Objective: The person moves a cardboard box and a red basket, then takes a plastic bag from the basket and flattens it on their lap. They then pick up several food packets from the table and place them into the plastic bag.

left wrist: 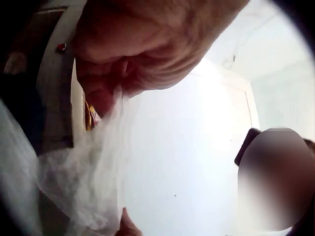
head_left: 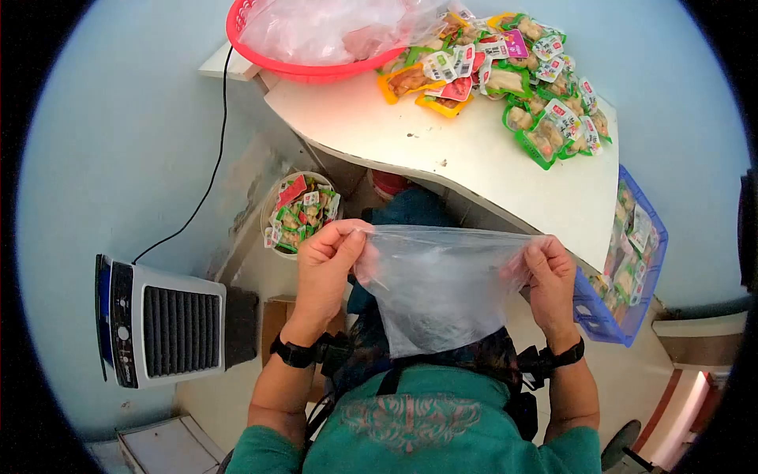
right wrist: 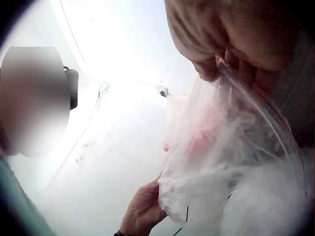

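A clear plastic bag (head_left: 442,292) is stretched between both hands in front of the person's green shirt. My left hand (head_left: 328,265) pinches one upper corner between thumb and curled fingers. The opposite upper corner is gripped the same way by my right hand (head_left: 550,276). From the left wrist view, the bag (left wrist: 93,172) hangs in folds below the left hand (left wrist: 133,54). In the right wrist view, a long edge of the bag (right wrist: 231,128) runs down from the right hand (right wrist: 236,44). Some fingertips are hidden behind the film.
Sealed snack packets (head_left: 545,118) lie piled on the white table (head_left: 379,134), beside a red basket (head_left: 316,73) of clear bags. More packets fill a white bucket (head_left: 264,213) and a blue crate (head_left: 624,332) on either side below. An air cooler (head_left: 178,328) stands at left.
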